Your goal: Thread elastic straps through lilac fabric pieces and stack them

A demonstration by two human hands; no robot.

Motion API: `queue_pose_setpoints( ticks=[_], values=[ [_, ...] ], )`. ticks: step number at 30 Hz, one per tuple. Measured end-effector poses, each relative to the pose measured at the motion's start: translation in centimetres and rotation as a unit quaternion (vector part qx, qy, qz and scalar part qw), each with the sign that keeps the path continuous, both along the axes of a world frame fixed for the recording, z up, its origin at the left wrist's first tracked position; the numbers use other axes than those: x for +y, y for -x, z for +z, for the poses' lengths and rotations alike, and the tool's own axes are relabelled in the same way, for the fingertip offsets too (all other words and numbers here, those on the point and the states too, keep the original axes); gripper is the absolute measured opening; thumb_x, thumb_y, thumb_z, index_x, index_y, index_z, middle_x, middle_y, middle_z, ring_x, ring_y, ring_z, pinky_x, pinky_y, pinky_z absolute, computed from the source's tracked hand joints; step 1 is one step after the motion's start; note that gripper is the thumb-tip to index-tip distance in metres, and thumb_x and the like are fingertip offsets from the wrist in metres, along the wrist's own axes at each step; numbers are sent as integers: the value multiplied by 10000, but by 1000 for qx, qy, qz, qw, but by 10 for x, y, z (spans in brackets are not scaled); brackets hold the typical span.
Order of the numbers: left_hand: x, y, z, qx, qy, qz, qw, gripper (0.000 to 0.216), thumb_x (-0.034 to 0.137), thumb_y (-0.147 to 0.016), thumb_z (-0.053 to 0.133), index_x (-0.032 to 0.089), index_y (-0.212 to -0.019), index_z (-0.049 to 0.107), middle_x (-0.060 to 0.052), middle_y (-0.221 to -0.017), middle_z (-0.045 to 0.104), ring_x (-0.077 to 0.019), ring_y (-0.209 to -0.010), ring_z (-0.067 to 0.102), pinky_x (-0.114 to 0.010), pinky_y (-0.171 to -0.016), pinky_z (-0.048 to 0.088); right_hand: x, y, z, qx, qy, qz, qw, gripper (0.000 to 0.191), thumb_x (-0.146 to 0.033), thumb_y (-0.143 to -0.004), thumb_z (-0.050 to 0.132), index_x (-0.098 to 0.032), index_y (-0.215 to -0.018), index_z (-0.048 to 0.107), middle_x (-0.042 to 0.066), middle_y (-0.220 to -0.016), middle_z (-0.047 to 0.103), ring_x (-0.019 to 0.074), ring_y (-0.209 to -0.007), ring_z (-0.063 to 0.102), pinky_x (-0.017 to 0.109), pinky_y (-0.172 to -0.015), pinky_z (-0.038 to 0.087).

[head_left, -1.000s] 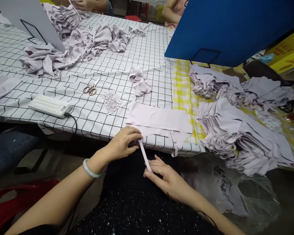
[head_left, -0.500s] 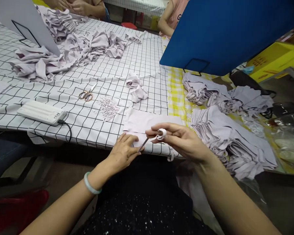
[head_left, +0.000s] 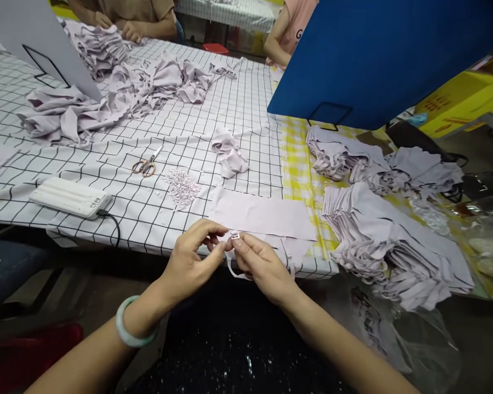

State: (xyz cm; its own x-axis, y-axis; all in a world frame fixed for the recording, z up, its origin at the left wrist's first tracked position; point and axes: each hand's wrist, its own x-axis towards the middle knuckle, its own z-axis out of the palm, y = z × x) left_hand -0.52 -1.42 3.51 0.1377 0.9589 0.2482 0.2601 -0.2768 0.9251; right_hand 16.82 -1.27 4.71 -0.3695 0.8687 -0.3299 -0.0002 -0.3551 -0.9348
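Note:
Between the thumb and fingertips of my right hand (head_left: 265, 268) is a small white slider buckle (head_left: 235, 236), pinched close to the table's front edge. A thin pale strap (head_left: 235, 273) loops down below those fingers. My left hand (head_left: 195, 251) meets it from the left, fingers curled and thumb bent inward; what its tips hold is hidden. Just beyond both hands lies a flat pale lilac fabric piece (head_left: 265, 214) on the checked cloth. Part of another fabric layer with straps shows under its near edge.
Scissors (head_left: 147, 162), a heap of tiny white bits (head_left: 182, 187) and a white power bank (head_left: 70, 197) lie to the left. Stacked fabric pieces (head_left: 394, 235) are at the right. A blue panel (head_left: 370, 60) stands behind them. People sit across the table.
My right hand has come down and left to meet my left hand, and the slider buckle now shows in its fingertips. The thin grey tool between my hands is no longer visible.

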Motion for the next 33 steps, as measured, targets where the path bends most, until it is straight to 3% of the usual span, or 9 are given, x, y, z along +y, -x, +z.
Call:
queue_pose_setpoints(
  ticks=[3,8,13,18,20,22,26,29,33],
  values=[
    [-5,-3,3,-1,55,-29,998,63,193,-887,613,186,-933,656,-42,-876,657,-136,-740,621,-274,-639,540,-15,4,-8,-60,-35,9,998,367,-505,-959,507,-204,-751,529,-60,-591,373,100,-551,329,224,-513,285],
    [-17,-3,-7,61,7,0,998,94,165,-849,610,170,-939,636,-31,-857,628,-114,-696,569,-255,-605,491,-28,2,-17,-135,-71,17,988,404,-454,-974,468,-199,-661,475,-34,-627,408,116,-605,374,247,-565,304],
    [-18,-1,-5,-5,182,-87,979,119,255,-865,594,157,-836,655,-28,-752,651,-128,-662,594,-259,-590,492,-38,-1,-18,-158,-92,30,983,384,-438,-972,469,-199,-671,460,-33,-634,426,115,-610,382,250,-561,305],
    [-19,-2,-4,-55,222,-103,968,135,257,-884,581,155,-823,645,-14,-720,639,-119,-653,588,-256,-614,493,-43,-9,-14,-142,-86,58,984,334,-419,-986,459,-188,-776,580,-28,-663,484,117,-634,434,253,-607,349],
    [-19,-4,-3,-35,190,-103,976,132,239,-897,569,158,-822,640,-15,-732,633,-117,-659,578,-256,-614,479,-44,-14,-14,-139,-73,62,986,314,-414,-986,470,-190,-819,612,-20,-684,525,121,-654,467,255,-629,367],
    [-17,-7,-1,26,111,-120,986,132,204,-902,562,161,-802,637,-19,-746,624,-121,-683,567,-263,-627,462,-45,-18,-15,-128,-62,50,989,297,-420,-983,485,-194,-835,608,-10,-728,565,125,-683,496,255,-647,383],
    [0,-17,-1,117,-31,-163,979,142,157,-924,534,166,-810,619,-23,-756,612,-135,-724,557,-279,-657,456,-36,-23,-18,-114,-68,-8,991,354,-446,-959,521,-190,-718,563,-13,-686,538,122,-670,491,256,-657,392],
    [25,-25,-16,134,-90,-142,977,119,129,-924,507,159,-929,622,-53,-853,642,-161,-807,585,-306,-726,497,-21,-29,-22,-96,-15,-79,992,346,-477,-906,571,-181,-730,607,-26,-598,519,107,-571,453,248,-578,363],
    [53,-30,-49,208,-171,-142,953,211,94,-886,492,132,-1055,613,-127,-1030,631,-222,-929,573,-385,-816,524,-2,-36,-28,-46,119,-144,981,354,-519,-826,642,-166,-859,655,-98,-462,356,64,-435,233,229,-445,166]
  ],
)
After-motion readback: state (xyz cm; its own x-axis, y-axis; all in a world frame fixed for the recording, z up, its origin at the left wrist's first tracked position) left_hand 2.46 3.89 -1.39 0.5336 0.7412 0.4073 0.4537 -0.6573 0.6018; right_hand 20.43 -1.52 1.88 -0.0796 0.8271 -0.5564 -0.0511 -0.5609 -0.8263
